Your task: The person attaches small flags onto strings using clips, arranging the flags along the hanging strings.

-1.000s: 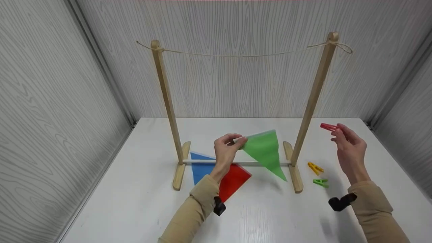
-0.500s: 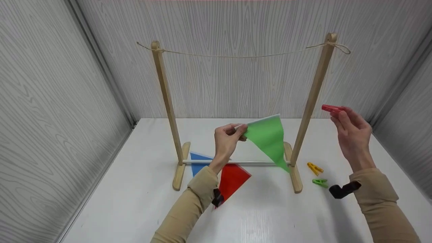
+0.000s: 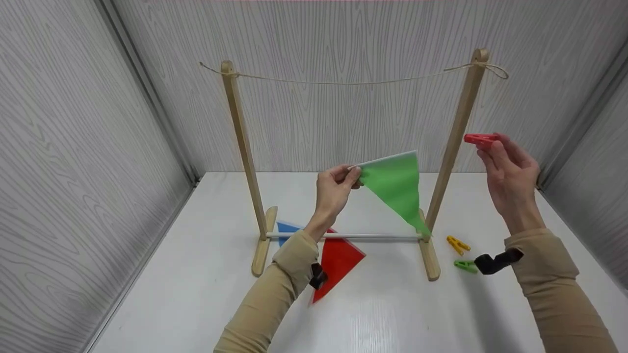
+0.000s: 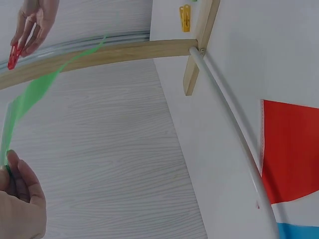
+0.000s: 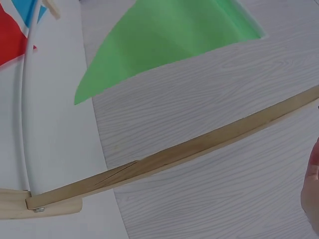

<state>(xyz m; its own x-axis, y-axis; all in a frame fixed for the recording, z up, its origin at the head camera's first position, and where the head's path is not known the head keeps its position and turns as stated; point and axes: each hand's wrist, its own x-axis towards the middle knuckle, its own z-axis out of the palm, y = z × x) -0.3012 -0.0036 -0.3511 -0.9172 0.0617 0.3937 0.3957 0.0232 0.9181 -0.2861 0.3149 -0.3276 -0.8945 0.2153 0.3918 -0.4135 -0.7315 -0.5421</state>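
Observation:
My left hand pinches the top left corner of a green triangular flag, which hangs in the air with its tip near the foot of the right post. Between thumb and fingers my right hand holds a red clothespin, just right of that post. In the left wrist view the red clothespin juts from the right fingertips. Above both hands a string runs between the two wooden posts. The right wrist view shows the green flag large, with only an edge of the right hand.
A wooden stand has a left post, a right post and a low white crossbar. A red flag and a partly hidden blue flag lie on the table. Yellow and green clothespins lie at right.
Both hands have risen toward the string. The left carries the green flag up and slightly right; the right lifts the red clothespin. The flags and clothespins on the table stay put.

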